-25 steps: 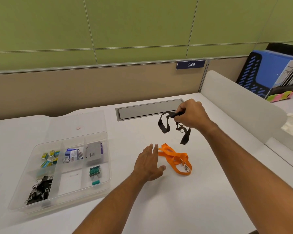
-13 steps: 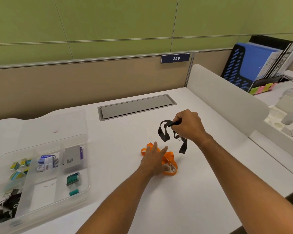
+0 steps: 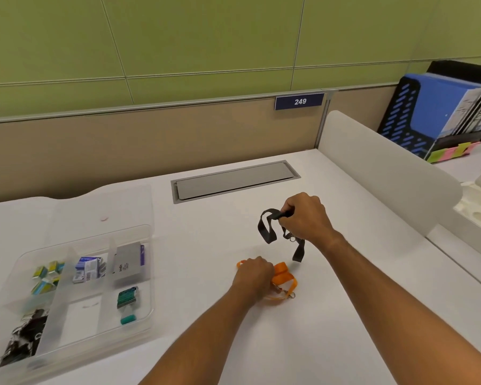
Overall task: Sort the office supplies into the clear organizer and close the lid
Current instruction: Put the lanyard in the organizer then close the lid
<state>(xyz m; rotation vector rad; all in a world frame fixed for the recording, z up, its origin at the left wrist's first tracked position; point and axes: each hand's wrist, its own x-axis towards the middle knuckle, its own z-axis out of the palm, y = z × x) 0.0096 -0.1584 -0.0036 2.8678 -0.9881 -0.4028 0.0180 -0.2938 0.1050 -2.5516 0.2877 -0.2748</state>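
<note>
Now the black lanyard [image 3: 267, 227] hangs bunched from the clenched right hand [image 3: 306, 215], lifted off the desk [image 3: 303, 337], likely for carrying. Below that grip, the left hand [image 3: 254, 275] closes over the orange lanyard [image 3: 284, 276]; the organizer [image 3: 147, 323] waits far left.

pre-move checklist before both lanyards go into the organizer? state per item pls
1. Right hand grips the black fabric lanyard, lifted off the white desk: ok.
2. Left hand closed over the orange fabric lanyard: ok, though that lanyard lies on the desk, not lifted.
3. Orange lanyard's metal clip free of snags: cannot tell, partly under the hand.
4. Clear plastic organizer open, lid flat behind it: ok.
5. Free compartment: the near middle one looks nearly empty: ok.
6. Path from the hands to the organizer clear: ok.
</note>
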